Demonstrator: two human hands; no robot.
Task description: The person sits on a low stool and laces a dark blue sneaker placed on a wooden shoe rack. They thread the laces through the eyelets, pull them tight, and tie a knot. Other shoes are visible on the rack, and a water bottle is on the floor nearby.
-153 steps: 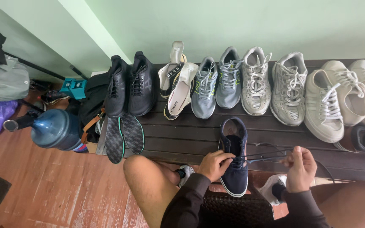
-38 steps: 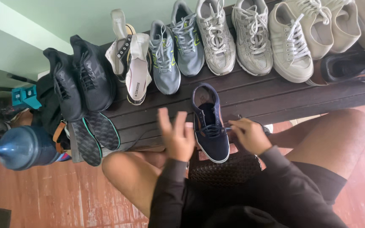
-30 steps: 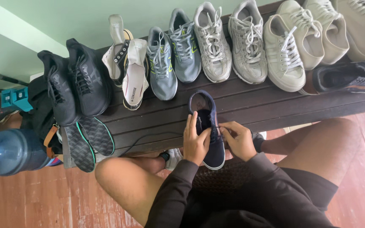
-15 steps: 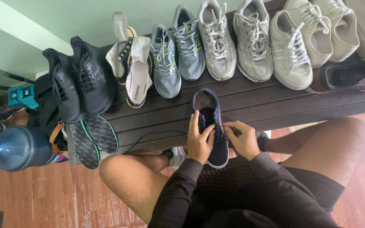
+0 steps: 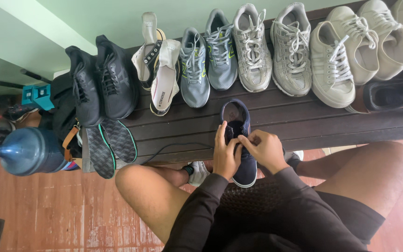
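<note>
Dark slatted wooden bench (image 5: 304, 123), sneakers lined along wall.
Left hand (image 5: 225, 156) and right hand (image 5: 264, 149) both pinch laces on navy sneaker (image 5: 239, 140).

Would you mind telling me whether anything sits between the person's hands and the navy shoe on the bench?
Nothing visible does. The left hand and right hand both rest directly on the navy shoe, fingers at its lace area. The row of other shoes sits behind it, apart.
</note>
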